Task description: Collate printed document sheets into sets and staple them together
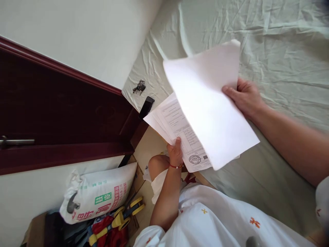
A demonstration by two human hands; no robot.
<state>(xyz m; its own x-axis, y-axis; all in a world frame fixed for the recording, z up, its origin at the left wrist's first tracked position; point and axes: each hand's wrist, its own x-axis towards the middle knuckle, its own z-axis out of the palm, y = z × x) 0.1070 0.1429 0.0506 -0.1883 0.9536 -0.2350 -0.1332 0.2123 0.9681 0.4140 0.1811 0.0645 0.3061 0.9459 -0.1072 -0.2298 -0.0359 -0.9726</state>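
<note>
My left hand [175,153], with a red bracelet at the wrist, grips printed sheets [185,130] by their near left edge, thumb on top. Lines of text, a table and a dark oval stamp show on the uppermost printed page. In my right hand [246,96] is a white sheet of paper [205,103], pinched at its right edge with the thumb on the side facing me. That sheet looks blank from here and covers the right part of the printed pages. Whether it is one sheet or a few together, I cannot tell.
A bed with a pale green sheet [282,68] spreads beneath the papers. Keys [139,87] and a black phone [146,107] lie on its corner. At left are a dark red door [56,96], a stuffed white sack [102,192] and a yellow wheeled toy [120,219].
</note>
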